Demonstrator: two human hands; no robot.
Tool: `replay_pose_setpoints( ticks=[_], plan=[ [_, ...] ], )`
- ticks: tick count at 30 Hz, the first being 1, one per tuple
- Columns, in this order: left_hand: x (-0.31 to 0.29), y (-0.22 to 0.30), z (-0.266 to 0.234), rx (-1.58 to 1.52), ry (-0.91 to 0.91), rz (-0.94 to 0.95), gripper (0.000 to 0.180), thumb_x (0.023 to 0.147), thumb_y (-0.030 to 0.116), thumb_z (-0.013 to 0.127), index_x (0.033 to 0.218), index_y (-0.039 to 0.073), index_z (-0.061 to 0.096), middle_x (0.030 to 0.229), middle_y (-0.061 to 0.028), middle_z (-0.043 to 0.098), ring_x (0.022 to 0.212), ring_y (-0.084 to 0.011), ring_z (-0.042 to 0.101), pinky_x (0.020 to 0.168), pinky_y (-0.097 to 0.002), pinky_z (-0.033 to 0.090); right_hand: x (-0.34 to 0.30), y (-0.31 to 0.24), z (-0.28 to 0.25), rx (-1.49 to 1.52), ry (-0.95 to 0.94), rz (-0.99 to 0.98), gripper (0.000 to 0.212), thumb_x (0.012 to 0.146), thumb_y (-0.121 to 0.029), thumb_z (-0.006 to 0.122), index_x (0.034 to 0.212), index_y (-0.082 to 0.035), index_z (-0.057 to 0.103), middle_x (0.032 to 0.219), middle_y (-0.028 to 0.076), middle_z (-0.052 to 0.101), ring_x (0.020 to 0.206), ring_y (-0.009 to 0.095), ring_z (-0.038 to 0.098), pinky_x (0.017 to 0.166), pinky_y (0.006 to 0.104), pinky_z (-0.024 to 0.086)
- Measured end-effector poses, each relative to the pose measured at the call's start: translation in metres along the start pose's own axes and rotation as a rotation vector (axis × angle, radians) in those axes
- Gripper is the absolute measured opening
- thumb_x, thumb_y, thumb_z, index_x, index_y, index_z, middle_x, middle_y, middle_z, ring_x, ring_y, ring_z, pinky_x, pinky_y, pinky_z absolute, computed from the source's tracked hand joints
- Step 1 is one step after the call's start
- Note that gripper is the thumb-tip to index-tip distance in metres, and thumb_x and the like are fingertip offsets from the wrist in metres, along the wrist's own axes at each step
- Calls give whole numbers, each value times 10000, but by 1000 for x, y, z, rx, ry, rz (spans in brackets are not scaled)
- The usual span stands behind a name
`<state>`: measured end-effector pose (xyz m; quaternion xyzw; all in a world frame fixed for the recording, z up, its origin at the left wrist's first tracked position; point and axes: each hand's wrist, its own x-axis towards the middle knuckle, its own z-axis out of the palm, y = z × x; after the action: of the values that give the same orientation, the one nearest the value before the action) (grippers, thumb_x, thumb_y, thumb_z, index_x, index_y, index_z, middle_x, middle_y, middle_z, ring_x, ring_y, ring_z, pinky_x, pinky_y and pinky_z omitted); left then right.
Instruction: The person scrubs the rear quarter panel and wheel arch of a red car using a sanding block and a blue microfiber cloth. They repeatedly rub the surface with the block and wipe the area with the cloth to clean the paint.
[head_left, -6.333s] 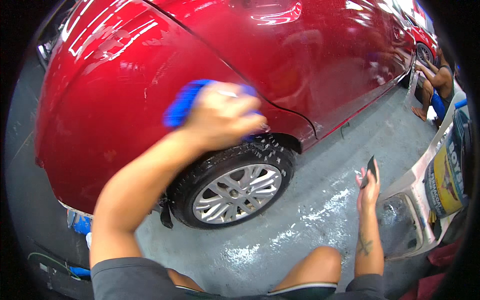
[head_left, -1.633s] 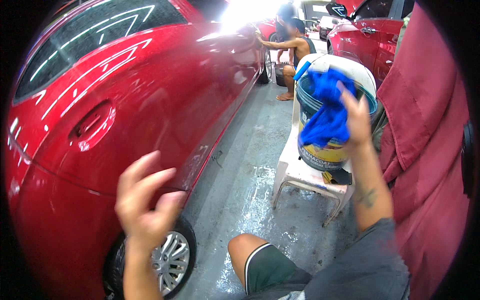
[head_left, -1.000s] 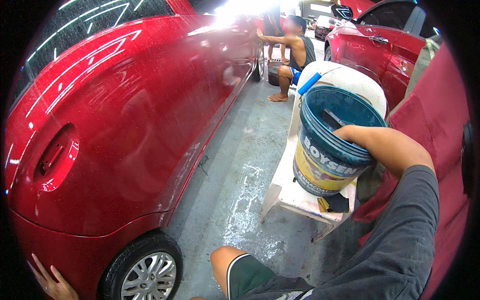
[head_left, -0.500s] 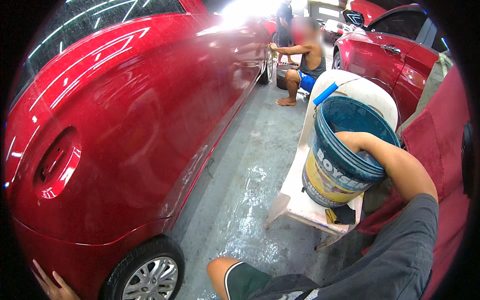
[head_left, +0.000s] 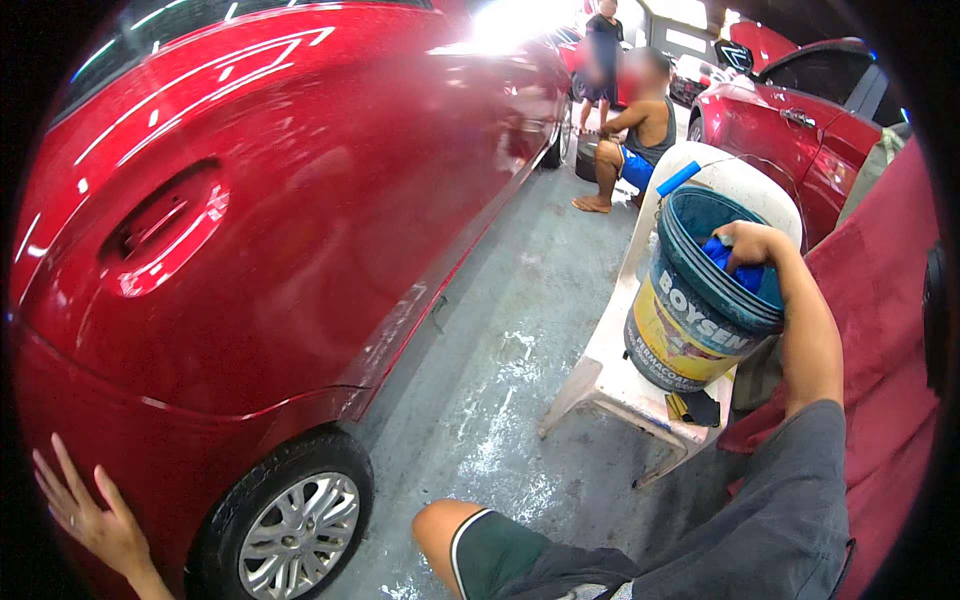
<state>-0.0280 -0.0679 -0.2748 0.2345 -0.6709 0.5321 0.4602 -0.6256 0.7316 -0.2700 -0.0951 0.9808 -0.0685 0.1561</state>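
Observation:
My right hand is at the mouth of a dark teal paint bucket, its fingers wrapped round a wet-looking blue cloth. Part of the cloth hangs inside the bucket, whose bottom I cannot see. The bucket has a blue grip on its wire handle and stands on a white plastic chair. At the lower left my left hand is spread out, fingers apart, against or just over the red car's body. Above it is a recess in the panel.
A silver-rimmed rear wheel stands beside my bent knee. A small yellow and black piece lies on the chair's front edge. Farther off, a person squats by the car, and another stands. A second red car and red fabric border the right.
My right hand has risen from deep in the bucket, bringing the blue cloth into sight. My left hand shows more fully, higher up. The squatting person's arm has drawn back from the car.

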Motion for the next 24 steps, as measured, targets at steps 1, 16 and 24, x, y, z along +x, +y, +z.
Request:
replay_pose_setpoints(
  ticks=[1, 16, 24],
  plan=[
    [4, 5, -3, -31, 15, -17, 571, 1177, 440, 524, 1737, 400, 423, 1858, -3, 312, 1704, -304, 303, 1366, -668, 274, -17, 3, -8, -17, 159, 46, 730, 662, -108, 950, 1365, -110, 753, 1179, 150, 819, 1060, 309, 778, 965, 469, 626],
    [-101, 61, -85, -1227, 264, 150, 583, 1072, 407, 707, 1550, 117, 542, 1466, -238, 638, 1347, -486, 614, 1163, -674, 479, -165, -254, 41, 115, 718, -593, 588, 727, -200, 944, 1271, -105, 745, 1179, 165, 778, 1098, 323, 764, 990, 448, 589],
    [-268, 273, -231, -2741, -1023, -1968, 1219, 858, 961, 642, 1808, 379, 148, 1834, -176, 187, 1656, -426, 283, 1138, -780, 434, -204, -448, 393, 610, 152, -825, 627, 714, -293, 963, 1261, -86, 737, 1201, 211, 774, 1183, 394, 746, 1025, 490, 590]
  ],
)
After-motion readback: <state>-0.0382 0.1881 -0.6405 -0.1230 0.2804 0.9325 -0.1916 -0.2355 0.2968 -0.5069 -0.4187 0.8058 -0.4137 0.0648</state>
